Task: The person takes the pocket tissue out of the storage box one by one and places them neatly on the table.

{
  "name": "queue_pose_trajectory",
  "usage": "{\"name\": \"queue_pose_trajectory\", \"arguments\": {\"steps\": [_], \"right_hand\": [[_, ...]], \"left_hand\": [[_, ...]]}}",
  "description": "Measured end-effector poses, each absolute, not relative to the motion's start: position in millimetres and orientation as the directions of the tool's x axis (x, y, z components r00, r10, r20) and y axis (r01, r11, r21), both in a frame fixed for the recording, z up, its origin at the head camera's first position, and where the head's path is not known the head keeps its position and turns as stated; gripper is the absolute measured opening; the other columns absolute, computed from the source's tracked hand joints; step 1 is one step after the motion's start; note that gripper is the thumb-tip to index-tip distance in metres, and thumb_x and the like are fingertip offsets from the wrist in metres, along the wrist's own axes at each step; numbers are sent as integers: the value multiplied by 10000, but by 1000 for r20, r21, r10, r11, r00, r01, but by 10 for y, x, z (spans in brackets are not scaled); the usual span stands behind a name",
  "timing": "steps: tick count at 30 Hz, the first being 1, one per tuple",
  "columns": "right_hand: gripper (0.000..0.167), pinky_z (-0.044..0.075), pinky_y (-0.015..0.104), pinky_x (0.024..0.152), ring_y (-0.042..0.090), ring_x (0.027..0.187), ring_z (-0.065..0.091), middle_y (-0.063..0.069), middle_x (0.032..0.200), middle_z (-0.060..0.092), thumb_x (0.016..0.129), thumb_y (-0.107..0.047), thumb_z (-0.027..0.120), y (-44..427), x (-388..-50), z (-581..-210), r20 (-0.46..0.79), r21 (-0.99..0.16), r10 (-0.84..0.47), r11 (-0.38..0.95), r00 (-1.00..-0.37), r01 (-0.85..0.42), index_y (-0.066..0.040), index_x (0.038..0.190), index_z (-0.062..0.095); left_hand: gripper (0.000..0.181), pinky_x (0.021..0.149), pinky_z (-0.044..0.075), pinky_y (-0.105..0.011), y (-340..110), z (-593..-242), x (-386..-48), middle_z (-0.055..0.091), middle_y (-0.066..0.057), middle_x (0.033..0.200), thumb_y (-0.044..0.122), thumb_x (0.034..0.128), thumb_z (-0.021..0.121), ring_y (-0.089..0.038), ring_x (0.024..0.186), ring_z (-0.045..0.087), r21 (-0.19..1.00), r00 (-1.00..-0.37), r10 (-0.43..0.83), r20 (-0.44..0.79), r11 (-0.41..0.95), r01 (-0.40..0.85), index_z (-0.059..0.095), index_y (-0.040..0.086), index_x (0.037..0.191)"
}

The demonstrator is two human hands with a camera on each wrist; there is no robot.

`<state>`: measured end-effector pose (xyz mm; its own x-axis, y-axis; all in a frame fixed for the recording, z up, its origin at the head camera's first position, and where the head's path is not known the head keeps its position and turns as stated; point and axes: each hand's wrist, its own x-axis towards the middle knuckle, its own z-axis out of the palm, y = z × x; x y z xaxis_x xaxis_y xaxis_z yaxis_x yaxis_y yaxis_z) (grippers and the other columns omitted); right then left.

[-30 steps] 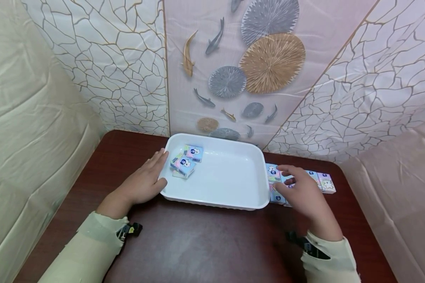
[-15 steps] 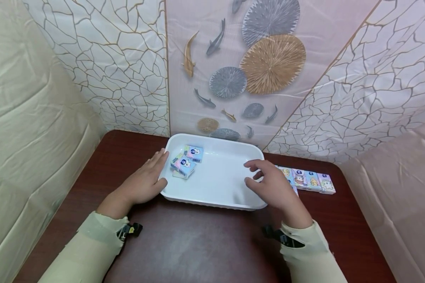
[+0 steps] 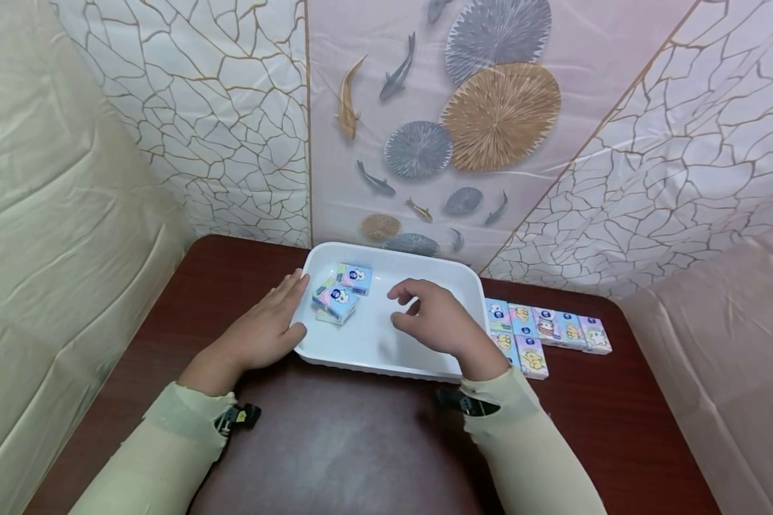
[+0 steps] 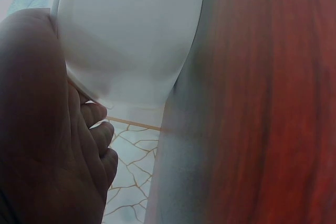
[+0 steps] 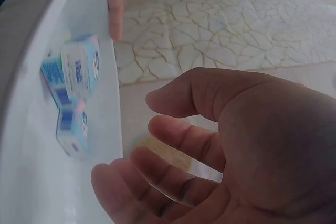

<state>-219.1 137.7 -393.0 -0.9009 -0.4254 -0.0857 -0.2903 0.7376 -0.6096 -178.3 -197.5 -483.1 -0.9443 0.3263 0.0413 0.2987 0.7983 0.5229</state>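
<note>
A white rectangular tray [image 3: 367, 350] stands on the table. Against its left rim rests my left hand [image 3: 258, 332], fingers straight along the side; the left wrist view shows its palm and fingers against the tray's outer wall. Small pastel tissue packs [image 3: 336, 300] lie loosely piled at the tray's left end, one partly over another. My right hand [image 3: 434, 318] hovers over the middle of the tray, fingers loosely bent and holding nothing. In the right wrist view its thumb and fingertips are apart, with the piled packs [image 5: 81, 69] beyond them.
More tissue packs [image 3: 544, 325] lie flat in rows on the dark red-brown table [image 3: 605, 400], right of the tray. Behind the table hangs a patterned cloth [image 3: 419, 200]. Plain beige cloth walls [image 3: 71, 214] close off both sides.
My right hand has moved left from above the packs beside the tray to over the tray's middle, uncovering those packs. My left hand stays at the rim.
</note>
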Motion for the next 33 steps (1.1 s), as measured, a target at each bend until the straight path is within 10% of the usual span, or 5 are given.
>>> {"name": "queue_pose_trajectory", "arguments": {"steps": [18,33], "right_hand": [[308,565,353,804,222,978,672,41,1178,738,991,-233,797,731,-2582,-4039,-135,-638,-489,708,-862,-302,-142,1284,775],[601,602,457,1017,252,1149,689,91,1377,710,1001,-227,806,439,-2854,-4157,-253,-593,-493,759,-832,-269,-278,1581,658]], "left_hand": [[853,1428,165,-608,-1970,-4804,-1784,38,-139,1912,297,1107,481,-383,1776,92,528,-944,329,29,797,294,59,106,1823],[848,1423,176,-617,-1983,-4821,-1785,28,-123,1914,310,1117,476,-381,1776,96,530,-944,330,29,795,294,50,121,1825]]}}
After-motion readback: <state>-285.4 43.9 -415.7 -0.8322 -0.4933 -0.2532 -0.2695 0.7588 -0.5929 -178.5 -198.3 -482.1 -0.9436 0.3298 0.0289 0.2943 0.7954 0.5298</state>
